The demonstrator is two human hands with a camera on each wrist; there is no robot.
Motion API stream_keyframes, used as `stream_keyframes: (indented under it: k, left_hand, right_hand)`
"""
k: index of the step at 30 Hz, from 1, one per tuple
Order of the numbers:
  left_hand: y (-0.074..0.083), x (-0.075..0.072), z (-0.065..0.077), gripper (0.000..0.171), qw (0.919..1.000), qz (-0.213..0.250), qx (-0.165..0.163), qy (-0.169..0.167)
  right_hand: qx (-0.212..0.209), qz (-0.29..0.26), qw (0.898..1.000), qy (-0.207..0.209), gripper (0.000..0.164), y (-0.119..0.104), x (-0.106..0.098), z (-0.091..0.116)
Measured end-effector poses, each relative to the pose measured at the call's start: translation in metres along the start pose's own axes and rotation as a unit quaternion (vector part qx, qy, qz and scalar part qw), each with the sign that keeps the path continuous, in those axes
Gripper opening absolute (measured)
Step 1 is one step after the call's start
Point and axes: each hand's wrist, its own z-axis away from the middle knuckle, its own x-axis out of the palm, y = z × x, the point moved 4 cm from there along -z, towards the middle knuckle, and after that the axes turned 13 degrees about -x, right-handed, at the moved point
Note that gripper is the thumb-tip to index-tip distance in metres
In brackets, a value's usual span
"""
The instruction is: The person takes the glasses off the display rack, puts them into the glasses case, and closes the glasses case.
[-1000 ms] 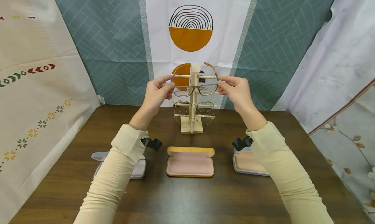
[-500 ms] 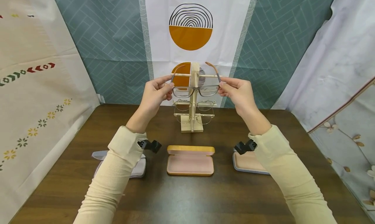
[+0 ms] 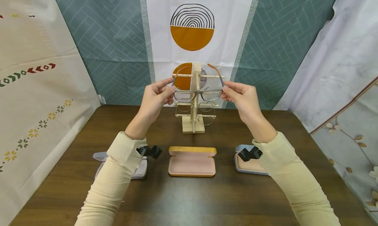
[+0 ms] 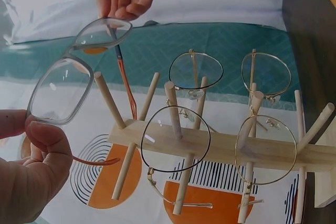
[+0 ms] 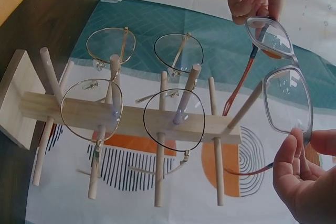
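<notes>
My left hand (image 3: 155,99) and right hand (image 3: 243,99) pinch a pair of grey-framed eyeglasses (image 3: 212,95) from both sides, near the hinges. Its orange-tipped temples point away past the top of a wooden display stand (image 3: 193,129). The lenses hang in front of the post, a little below the top pegs; in the right wrist view the bridge stands clear of the nearest peg (image 5: 247,103). Lower on the stand rest two thin-rimmed pairs, black-rimmed eyeglasses (image 4: 176,139) above and gold-rimmed eyeglasses (image 4: 265,149) below.
Three open eyeglass cases lie on the dark wooden table (image 3: 189,199): a yellow one (image 3: 192,175) in the middle, a lilac one (image 3: 143,170) partly behind my left sleeve, and a blue one (image 3: 251,171) near my right sleeve. Patterned cloth (image 3: 112,55) hangs behind the stand.
The grey-framed eyeglasses have come down slightly along the post. Both hands have moved a little lower and farther apart, the right one outward, and the temples look more spread.
</notes>
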Motion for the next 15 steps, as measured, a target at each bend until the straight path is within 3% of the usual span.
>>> stream_keyframes:
  k: [8,15]
  left_hand:
    - [-0.001,0.001,0.01,0.04,0.9998,0.009,0.017,-0.006]
    - [0.001,0.001,0.018,0.041,0.9992,0.024,0.029,-0.017]
  right_hand:
    - [-0.017,-0.019,1.0,-0.004,0.033,-0.005,0.001,0.01]
    - [-0.041,-0.003,0.999,-0.005,0.032,-0.009,0.001,0.018]
